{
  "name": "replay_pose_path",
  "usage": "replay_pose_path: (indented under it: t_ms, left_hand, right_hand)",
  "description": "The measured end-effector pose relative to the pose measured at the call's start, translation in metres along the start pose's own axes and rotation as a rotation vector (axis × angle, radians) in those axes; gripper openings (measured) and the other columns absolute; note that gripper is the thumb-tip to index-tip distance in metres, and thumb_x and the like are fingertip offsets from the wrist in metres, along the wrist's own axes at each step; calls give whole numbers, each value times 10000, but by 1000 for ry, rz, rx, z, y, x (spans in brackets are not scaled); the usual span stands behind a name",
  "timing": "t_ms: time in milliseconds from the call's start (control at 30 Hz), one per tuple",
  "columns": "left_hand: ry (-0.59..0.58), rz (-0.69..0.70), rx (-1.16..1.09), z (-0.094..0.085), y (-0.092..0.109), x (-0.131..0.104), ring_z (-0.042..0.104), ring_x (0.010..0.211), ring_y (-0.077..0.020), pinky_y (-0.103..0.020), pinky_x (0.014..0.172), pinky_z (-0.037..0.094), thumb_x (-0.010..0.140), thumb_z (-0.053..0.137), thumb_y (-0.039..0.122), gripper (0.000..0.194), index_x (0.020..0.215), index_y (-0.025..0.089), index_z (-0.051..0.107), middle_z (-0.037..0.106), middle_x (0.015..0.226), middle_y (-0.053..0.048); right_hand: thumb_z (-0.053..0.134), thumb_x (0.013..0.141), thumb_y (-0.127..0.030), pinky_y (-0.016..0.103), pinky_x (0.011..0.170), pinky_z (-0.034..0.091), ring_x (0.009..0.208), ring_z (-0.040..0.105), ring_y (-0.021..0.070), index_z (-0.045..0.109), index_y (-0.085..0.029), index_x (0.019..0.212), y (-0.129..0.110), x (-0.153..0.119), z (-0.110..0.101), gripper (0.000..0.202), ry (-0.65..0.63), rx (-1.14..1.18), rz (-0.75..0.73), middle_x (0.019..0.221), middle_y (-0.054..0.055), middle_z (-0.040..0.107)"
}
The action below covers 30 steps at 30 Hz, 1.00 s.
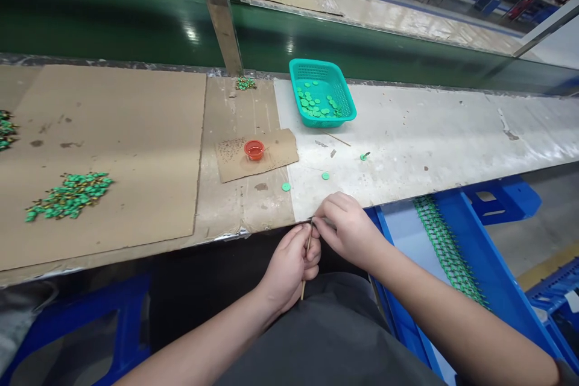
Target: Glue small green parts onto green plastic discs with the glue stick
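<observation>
My left hand point(287, 265) is closed around a thin wooden stick point(303, 291), held upright at the front edge of the bench. My right hand point(346, 224) pinches at the stick's top end, where something small and dark shows between the fingertips, too small to name. Just beyond my hands lie two round green buttons, the left button point(286, 187) and the right button point(325, 176). Farther right is another green piece point(363, 157) with a dark bit on it. A red cup point(254, 151) of liquid stands on a piece of cardboard point(280, 160).
A turquoise basket point(325, 123) holding several green discs stands at the back, with a second thin stick point(338, 139) before it. Piles of small green-and-brown pieces point(72, 194) lie on the left cardboard. Right of my lap is a blue crate point(479, 247) with rows of green pieces.
</observation>
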<state>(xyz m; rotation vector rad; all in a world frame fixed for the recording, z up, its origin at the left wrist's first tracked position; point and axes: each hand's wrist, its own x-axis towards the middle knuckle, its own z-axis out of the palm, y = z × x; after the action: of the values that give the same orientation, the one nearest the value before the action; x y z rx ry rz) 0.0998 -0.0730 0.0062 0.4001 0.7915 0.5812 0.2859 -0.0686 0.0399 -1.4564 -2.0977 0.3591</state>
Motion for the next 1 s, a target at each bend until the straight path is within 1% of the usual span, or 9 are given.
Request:
replay_pose_path:
  t_ms: [100, 300, 500, 667, 733, 833, 900, 967, 1000]
  left_hand:
    - [-2, -3, -3, 0, 0, 1, 229, 552, -74, -197, 490, 152, 876, 963, 706, 598, 972, 236, 606, 443, 628, 102]
    - [-3, -11, -11, -2, 0, 0, 210, 549, -64, -184, 479, 158, 813, 1003, 740, 660, 946, 231, 605, 458, 613, 103]
    - [-33, -17, -33, -6, 0, 2, 197, 546, -61, -177, 482, 162, 860, 983, 692, 606, 948, 225, 607, 460, 611, 103]
    - [-76, -56, -59, -12, 1, 4, 197, 527, -60, -188, 476, 177, 942, 928, 629, 521, 949, 226, 597, 409, 619, 121]
    - [-81, -75, -66, -14, 1, 4, 194, 521, -60, -189, 470, 185, 929, 940, 628, 530, 943, 230, 590, 393, 613, 127]
    - [-85, -90, -67, -14, 3, 3, 172, 518, -57, -180, 457, 176, 852, 997, 664, 598, 940, 230, 596, 387, 586, 131]
    - [-96, -84, -58, -12, 5, -1, 155, 518, -54, -175, 451, 164, 822, 1020, 697, 638, 945, 226, 607, 396, 577, 128]
    - [-112, -60, -41, -10, 9, -5, 147, 520, -51, -172, 452, 156, 828, 1021, 733, 662, 954, 224, 617, 415, 581, 122]
    - [-121, -43, -32, -9, 11, -7, 145, 523, -50, -171, 455, 153, 840, 1016, 746, 667, 959, 223, 620, 426, 585, 118]
  right_hand:
    - [641, 1098, -84, 418, 832, 533, 904, 675, 276, 598, -273, 929, 2, 0, 3, 258, 39, 0, 23, 936, 61, 712]
    - [646, 1092, -87, 412, 827, 530, 885, 670, 265, 579, -278, 912, 3, 1, 4, 270, 44, 21, 24, 911, 49, 704]
    - [681, 1075, -112, 410, 822, 525, 866, 677, 260, 603, -275, 895, 1, 1, 3, 255, 31, 63, 42, 891, 40, 713]
    - [676, 1061, -124, 394, 829, 562, 869, 697, 253, 609, -272, 887, 2, 3, 3, 238, 106, 119, 133, 888, 42, 715]
    - [682, 1081, -164, 364, 795, 578, 826, 704, 229, 642, -267, 908, 0, 3, 1, 205, 131, 160, 169, 875, 27, 722]
    - [680, 1105, -245, 327, 738, 591, 778, 717, 203, 697, -262, 927, -6, 0, -7, 180, 170, 200, 219, 859, 17, 745]
    - [676, 1109, -312, 331, 746, 611, 781, 734, 207, 732, -262, 918, -6, 0, -19, 206, 206, 186, 254, 855, 26, 770]
    - [672, 1106, -393, 352, 766, 634, 800, 758, 224, 772, -259, 921, 4, 6, -37, 248, 260, 135, 308, 879, 48, 810]
    - [666, 1100, -426, 364, 767, 641, 803, 766, 234, 791, -254, 934, 14, 12, -50, 270, 295, 100, 345, 892, 62, 828]
